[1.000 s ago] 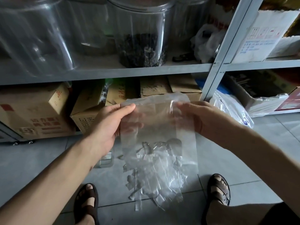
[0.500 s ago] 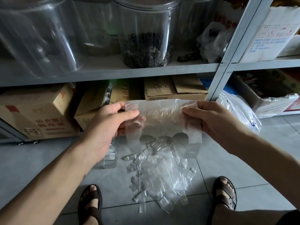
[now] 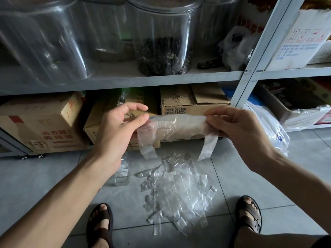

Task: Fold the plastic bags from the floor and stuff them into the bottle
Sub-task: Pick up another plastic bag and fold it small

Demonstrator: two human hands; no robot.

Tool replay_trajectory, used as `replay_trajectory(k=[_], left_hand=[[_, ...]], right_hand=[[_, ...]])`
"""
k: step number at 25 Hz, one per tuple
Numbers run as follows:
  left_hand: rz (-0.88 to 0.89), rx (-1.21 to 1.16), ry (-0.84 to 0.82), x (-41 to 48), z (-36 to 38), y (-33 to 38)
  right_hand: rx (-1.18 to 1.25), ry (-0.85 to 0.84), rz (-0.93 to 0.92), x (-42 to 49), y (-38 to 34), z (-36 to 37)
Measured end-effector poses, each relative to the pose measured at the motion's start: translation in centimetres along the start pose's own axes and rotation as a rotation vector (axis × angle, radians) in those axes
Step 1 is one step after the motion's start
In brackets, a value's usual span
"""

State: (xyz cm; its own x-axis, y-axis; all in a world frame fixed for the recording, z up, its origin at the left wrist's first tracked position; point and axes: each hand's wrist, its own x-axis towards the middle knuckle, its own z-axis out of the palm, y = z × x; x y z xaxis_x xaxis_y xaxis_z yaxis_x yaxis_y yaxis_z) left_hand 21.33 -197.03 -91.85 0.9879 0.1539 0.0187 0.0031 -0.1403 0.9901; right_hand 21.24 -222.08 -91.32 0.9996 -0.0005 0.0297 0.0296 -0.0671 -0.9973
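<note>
Fingers of the right hand pinch the right end of the folded plastic bag, and the left hand pinches its left end with the thumb in front. The bag is up in the air, long from left to right, and its two handle strips hang down. Both arms reach forward above the pile of bags on the floor.

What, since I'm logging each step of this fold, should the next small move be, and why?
Probably fold the bag over lengthwise, tucking its two handle strips in. The left hand and right hand pinch its ends, stretching it into a flat band in the air, but the strips dangle loose below, so it looks too floppy to stuff yet.
</note>
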Motion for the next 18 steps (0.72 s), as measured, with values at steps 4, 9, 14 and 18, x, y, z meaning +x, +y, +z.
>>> replay_trajectory(k=[4, 9, 14, 18], left_hand=[[-0.004, -0.047, -0.004, 0.08, -0.04, 0.01], [-0.004, -0.087, -0.05, 0.14, -0.05, 0.2], [-0.005, -0.122, -0.031, 0.2, -0.23, 0.51], [0.008, -0.13, -0.044, 0.16, -0.25, 0.61]], right_hand=[[0.025, 0.015, -0.006, 0.01, 0.09, 0.13], [0.071, 0.018, 0.007, 0.19, 0.08, 0.0], [0.084, 0.015, 0.005, 0.26, 0.07, -0.11], [0.067, 0.02, 0.0, 0.32, 0.29, -0.22]])
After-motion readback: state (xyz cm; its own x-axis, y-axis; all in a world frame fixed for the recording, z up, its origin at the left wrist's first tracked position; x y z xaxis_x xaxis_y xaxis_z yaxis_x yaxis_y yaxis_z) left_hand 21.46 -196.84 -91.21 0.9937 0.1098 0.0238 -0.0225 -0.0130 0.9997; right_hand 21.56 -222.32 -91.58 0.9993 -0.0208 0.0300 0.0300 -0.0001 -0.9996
